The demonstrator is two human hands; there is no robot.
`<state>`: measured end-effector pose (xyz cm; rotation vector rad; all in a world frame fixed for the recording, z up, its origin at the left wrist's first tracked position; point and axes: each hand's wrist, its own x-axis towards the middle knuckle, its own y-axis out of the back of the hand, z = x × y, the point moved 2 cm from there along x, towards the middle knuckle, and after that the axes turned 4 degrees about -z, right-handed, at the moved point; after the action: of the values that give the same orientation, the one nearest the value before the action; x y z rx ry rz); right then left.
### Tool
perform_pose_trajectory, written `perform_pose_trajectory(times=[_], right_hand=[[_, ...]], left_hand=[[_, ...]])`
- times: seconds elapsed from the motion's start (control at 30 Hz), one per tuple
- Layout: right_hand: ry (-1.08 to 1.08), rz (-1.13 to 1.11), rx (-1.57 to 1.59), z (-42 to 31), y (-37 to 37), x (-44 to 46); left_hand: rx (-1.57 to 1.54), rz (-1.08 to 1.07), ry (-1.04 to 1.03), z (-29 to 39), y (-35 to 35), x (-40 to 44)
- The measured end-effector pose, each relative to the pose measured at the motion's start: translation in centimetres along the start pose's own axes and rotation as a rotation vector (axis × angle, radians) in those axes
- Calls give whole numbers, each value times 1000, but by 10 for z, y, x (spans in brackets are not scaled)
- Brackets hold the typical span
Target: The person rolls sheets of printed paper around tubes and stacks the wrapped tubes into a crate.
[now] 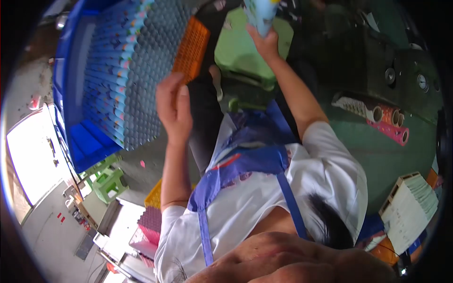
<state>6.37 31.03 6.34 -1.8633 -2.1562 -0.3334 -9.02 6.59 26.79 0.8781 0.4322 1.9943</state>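
Observation:
My right hand (265, 43) is closed around the lower end of a light blue printed tube (261, 16), with a bit of yellow near its top. The tube is held above a pale green plastic stool (240, 40); its upper end runs out of view. My left hand (173, 106) is slightly blurred, its thumb apart from the bent fingers, and no object shows in it. Close by its fingertips is an orange perforated basket (192, 47). Left of that hand, many light blue printed tubes (111, 70) lie stacked in a blue crate (60, 80).
Several patterned rolls (389, 115) lie to the right on the green floor (349, 162). Dark machinery with a round gauge (422, 82) stands at the upper right. A small green stool (108, 184) is at lower left, and stacked white sheets (410, 212) are at lower right.

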Motion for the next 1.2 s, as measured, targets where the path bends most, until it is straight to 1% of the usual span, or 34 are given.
perform_pose_trajectory(times=[0.07,0.13,0.17,0.23,0.3,0.37,0.4,0.47,0.53,0.6,0.63,0.73,0.8,0.87,0.93,1.0,1.1,1.13,1.2], right_hand=[[-93,-14,-2,-1,-2,-3],[-43,-26,19,-2,-2,-3],[-36,-54,29,-4,-3,-3],[-14,-45,38,-13,-3,-3],[3,-45,32,-16,-2,-2],[-20,-55,18,-10,1,2],[-47,-86,0,-8,0,0],[-64,-107,-14,-8,0,2],[-33,-119,-27,-9,-1,2],[-11,-119,-33,-9,1,10],[12,-106,-45,-8,1,17],[-4,-100,-62,-5,-3,-4],[26,-98,-78,-5,1,4],[42,-108,-78,-7,-1,6],[45,-94,-71,-3,0,10],[18,-83,-54,-2,-5,0],[53,-78,-122,-8,-2,6],[46,-87,-123,-11,0,2],[203,-42,-298,-19,8,14]], left_hand=[[148,98,-448,56,16,84],[-34,50,-679,113,11,155],[11,-148,-680,136,7,178],[-30,-458,-725,188,-17,215],[-71,-615,-880,204,-67,236],[-19,-672,-977,204,-95,239],[369,-810,-839,210,-102,239],[762,-926,-690,212,-106,243],[506,-1047,-673,203,-103,252],[380,-1101,-670,200,-103,258],[329,-1098,-652,199,-106,262],[208,-1130,-563,188,-113,255],[355,-1141,-624,195,-116,262],[435,-1141,-642,197,-111,262],[320,-1011,-677,200,-112,258],[265,-974,-676,196,-115,257],[293,-813,-856,191,-111,273],[289,-814,-844,187,-102,269],[521,-621,-951,196,-77,260]])
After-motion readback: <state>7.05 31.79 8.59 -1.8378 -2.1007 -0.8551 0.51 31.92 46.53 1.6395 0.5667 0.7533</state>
